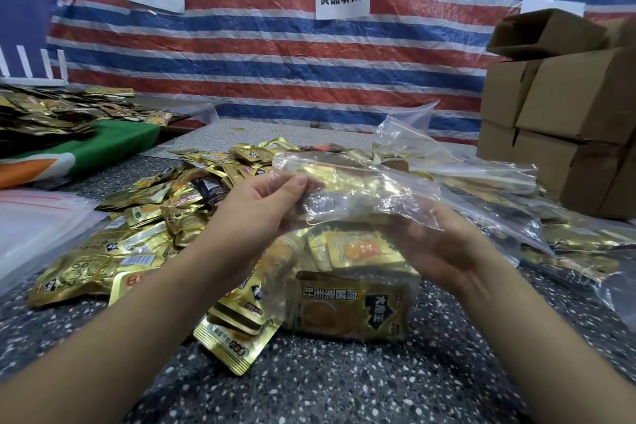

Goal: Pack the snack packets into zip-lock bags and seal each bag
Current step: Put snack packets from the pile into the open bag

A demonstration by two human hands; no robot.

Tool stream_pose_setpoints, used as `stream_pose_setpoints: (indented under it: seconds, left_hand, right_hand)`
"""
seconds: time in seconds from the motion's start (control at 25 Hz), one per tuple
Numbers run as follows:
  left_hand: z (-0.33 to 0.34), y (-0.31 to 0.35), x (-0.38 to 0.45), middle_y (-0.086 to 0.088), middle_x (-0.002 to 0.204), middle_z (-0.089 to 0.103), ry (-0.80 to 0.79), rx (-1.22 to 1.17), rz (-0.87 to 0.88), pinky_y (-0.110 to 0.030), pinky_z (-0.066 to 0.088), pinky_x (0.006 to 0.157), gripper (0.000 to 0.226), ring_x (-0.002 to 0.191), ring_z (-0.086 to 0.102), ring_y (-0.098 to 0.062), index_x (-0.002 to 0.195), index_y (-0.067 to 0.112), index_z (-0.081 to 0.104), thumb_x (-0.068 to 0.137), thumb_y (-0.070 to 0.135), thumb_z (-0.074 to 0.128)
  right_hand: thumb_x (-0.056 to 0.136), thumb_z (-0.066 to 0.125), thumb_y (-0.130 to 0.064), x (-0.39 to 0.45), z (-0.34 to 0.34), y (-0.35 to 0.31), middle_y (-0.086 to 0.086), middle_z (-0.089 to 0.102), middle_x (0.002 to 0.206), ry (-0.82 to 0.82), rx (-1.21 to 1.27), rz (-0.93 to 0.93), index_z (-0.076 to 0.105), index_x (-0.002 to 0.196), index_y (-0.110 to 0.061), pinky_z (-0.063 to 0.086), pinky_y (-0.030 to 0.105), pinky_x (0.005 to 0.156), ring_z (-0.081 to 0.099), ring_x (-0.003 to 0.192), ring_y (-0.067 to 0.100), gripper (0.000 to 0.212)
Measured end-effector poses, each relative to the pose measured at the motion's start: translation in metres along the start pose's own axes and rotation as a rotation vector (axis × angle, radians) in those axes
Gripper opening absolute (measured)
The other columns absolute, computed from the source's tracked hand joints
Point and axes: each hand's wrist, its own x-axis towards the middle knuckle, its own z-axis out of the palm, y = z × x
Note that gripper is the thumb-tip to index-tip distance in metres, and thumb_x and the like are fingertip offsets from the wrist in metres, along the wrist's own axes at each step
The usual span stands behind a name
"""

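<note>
A clear zip-lock bag [358, 293] stuffed with gold snack packets stands on the speckled table [309, 382] in front of me. Its open top edge [361, 189] is lifted and crumpled. My left hand [254, 206] pinches that top edge at its left end between thumb and fingers. My right hand [444, 244] grips the plastic at the right side, fingers curled under the film. A large heap of loose gold snack packets [165, 217] spreads over the table to the left and behind the bag.
Filled clear bags [568, 237] lie at the right. Stacked cardboard boxes [564, 120] stand at the far right. Flat empty bags [38, 217] sit at the left edge, a green cloth [117, 144] with more packets behind them. A striped tarp [275, 55] closes the back.
</note>
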Motion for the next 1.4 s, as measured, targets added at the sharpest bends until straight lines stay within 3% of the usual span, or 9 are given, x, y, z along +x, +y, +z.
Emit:
stream_pose_setpoints:
  seconds: [0.12,0.2,0.28,0.36,0.44,0.52,0.76,1.0,1.4]
  left_hand:
    - [0.003,0.0,0.0,0.004,0.078,0.073,0.064,-0.067,0.012,-0.021,0.058,0.066,0.025,0.066,0.065,-0.003,0.088,0.011,0.075,0.098,0.016,0.052]
    - [0.006,-0.001,-0.001,-0.002,0.086,0.074,0.073,-0.094,0.012,-0.032,0.06,0.08,0.024,0.078,0.068,-0.011,0.092,0.01,0.073,0.098,0.016,0.05]
    - [0.006,-0.002,-0.002,-0.004,0.092,0.075,0.058,-0.077,0.013,-0.037,0.057,0.089,0.026,0.087,0.068,-0.016,0.09,0.014,0.075,0.098,0.017,0.051]
    - [0.004,-0.001,-0.002,-0.003,0.096,0.076,0.034,-0.034,0.02,-0.035,0.058,0.085,0.03,0.09,0.069,-0.016,0.082,0.02,0.078,0.097,0.017,0.052]
    - [0.002,0.001,-0.001,-0.001,0.091,0.076,0.024,-0.03,0.03,-0.028,0.06,0.075,0.032,0.083,0.071,-0.014,0.079,0.019,0.078,0.097,0.016,0.052]
    - [0.0,0.003,0.0,-0.003,0.093,0.076,-0.002,-0.073,0.029,-0.028,0.06,0.072,0.029,0.081,0.071,-0.015,0.082,0.015,0.076,0.097,0.018,0.052]
    - [0.003,0.005,-0.005,-0.004,0.084,0.075,-0.075,-0.037,0.043,-0.022,0.056,0.06,0.027,0.069,0.069,-0.014,0.07,0.022,0.078,0.079,0.037,0.057]
    - [0.006,0.003,-0.009,-0.002,0.083,0.075,-0.135,0.044,0.12,-0.02,0.054,0.061,0.017,0.069,0.068,-0.012,0.075,0.026,0.078,0.073,0.036,0.065]
    - [0.006,0.002,-0.008,-0.003,0.083,0.076,-0.085,0.064,0.164,-0.02,0.054,0.059,0.016,0.068,0.069,-0.012,0.078,0.025,0.078,0.075,0.034,0.064]
  right_hand:
    - [0.08,0.077,-0.014,-0.001,0.0,0.011,0.026,0.071,0.097,-0.013,0.236,0.108,0.072,0.088,0.014,0.059,0.024,0.081,0.074,0.086,0.025,0.03]
    - [0.063,0.088,-0.011,-0.004,0.006,0.019,0.019,0.072,0.095,-0.093,0.199,0.132,0.076,0.081,0.006,0.057,0.029,0.092,0.07,0.104,0.028,0.027]
    - [0.056,0.084,-0.008,-0.007,0.013,0.021,0.019,0.074,0.096,-0.106,0.104,0.116,0.079,0.077,-0.001,0.06,0.035,0.084,0.068,0.108,0.033,0.023]
    - [0.062,0.079,-0.006,-0.007,0.018,0.017,0.022,0.073,0.094,-0.06,0.156,0.107,0.078,0.075,-0.001,0.062,0.033,0.075,0.074,0.092,0.033,0.014]
    - [0.069,0.076,-0.012,-0.007,0.017,0.01,0.017,0.072,0.079,0.012,0.21,0.037,0.075,0.071,0.0,0.06,0.031,0.082,0.074,0.074,0.025,0.013]
    - [0.078,0.069,-0.017,-0.006,0.015,-0.001,0.012,0.071,0.074,0.121,0.18,-0.065,0.072,0.073,-0.002,0.062,0.029,0.071,0.072,0.066,0.021,0.016]
    - [0.098,0.055,-0.027,-0.009,0.003,-0.03,0.01,0.072,0.096,0.182,0.157,-0.276,0.066,0.095,-0.008,0.059,0.028,0.065,0.073,0.079,0.02,0.021]
    - [0.09,0.056,-0.031,-0.021,0.007,-0.049,0.001,0.076,0.091,0.068,0.06,-0.454,0.064,0.111,-0.014,0.057,0.024,0.068,0.073,0.083,0.013,0.028]
    - [0.097,0.054,-0.019,-0.031,0.012,-0.054,0.002,0.075,0.101,-0.084,-0.336,-0.749,0.066,0.104,-0.014,0.056,0.037,0.085,0.07,0.1,0.019,0.015]
